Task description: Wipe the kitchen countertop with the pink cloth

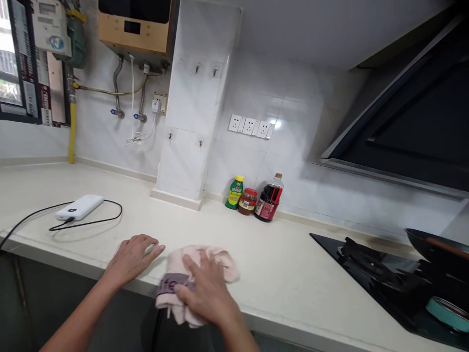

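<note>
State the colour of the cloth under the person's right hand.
Pale pink cloth with a purple band, under the right hand; head view.

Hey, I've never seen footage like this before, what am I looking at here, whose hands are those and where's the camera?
This is a single picture from a camera worn on a person's head, looking forward and down, so the two bare hands at the bottom belong to the wearer. There is no machine here.

The scene is a kitchen. The right hand presses flat on a pink cloth that lies at the front edge of the pale countertop and hangs partly over it. The left hand rests palm down on the counter just beside the cloth, holding nothing.

Further left lies a white power bank with a black cable. Against the tiled wall stand a green bottle, a red-lidded jar and a dark sauce bottle. On the right is a black gas stove with a dark pan.
</note>
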Tool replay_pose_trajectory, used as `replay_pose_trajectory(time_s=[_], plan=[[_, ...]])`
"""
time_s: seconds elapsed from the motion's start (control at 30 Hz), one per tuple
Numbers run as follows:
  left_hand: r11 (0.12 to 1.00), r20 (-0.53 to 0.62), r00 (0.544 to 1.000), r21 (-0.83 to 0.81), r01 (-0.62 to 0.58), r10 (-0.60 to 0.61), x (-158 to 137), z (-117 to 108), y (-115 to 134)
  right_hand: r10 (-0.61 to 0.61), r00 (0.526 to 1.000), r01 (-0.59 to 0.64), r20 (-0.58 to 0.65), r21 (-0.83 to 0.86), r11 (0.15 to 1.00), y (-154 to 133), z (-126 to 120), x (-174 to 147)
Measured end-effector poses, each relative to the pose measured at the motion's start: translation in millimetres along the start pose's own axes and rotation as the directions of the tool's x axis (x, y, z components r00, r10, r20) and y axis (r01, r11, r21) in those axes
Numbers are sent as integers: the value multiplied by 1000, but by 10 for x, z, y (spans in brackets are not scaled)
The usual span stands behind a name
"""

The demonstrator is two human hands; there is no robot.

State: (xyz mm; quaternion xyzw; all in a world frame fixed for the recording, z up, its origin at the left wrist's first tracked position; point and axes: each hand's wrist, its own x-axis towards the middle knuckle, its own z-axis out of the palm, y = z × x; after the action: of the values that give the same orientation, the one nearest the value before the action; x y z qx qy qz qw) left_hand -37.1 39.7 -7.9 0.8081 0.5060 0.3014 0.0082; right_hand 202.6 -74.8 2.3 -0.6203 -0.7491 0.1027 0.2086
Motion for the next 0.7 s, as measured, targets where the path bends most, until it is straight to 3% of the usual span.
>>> replay_pose_trajectory(time_s=[0.1, 0.17, 0.3, 0.4, 0.5, 0.7], plan=[[1000, 14, 1000, -12, -11, 11, 14, -12, -20, -168, 985, 166, -25, -53, 985, -354, 195, 128], [1000, 17, 1000, -17, -2, 2, 23, -15, -32, -209, 974, 200, -89, -103, 974, -457, 313, 143], [1000, 10, 1000, -12, 5, -4, 36, -1, -51, -257, 947, 234, -192, -135, 963, -261, 453, -21], [1000, 10, 1000, -8, 17, -17, 34, 7, -55, -261, 923, 204, -284, -214, 955, 193, 454, -279], [1000, 31, 999, -17, 25, -24, 20, -9, -37, -228, 904, 107, -362, -324, 940, 838, 304, -634], [1000, 39, 999, -25, 13, -12, -7, -16, -22, 5, 931, -154, -365, -380, 912, 2409, -449, -1648]])
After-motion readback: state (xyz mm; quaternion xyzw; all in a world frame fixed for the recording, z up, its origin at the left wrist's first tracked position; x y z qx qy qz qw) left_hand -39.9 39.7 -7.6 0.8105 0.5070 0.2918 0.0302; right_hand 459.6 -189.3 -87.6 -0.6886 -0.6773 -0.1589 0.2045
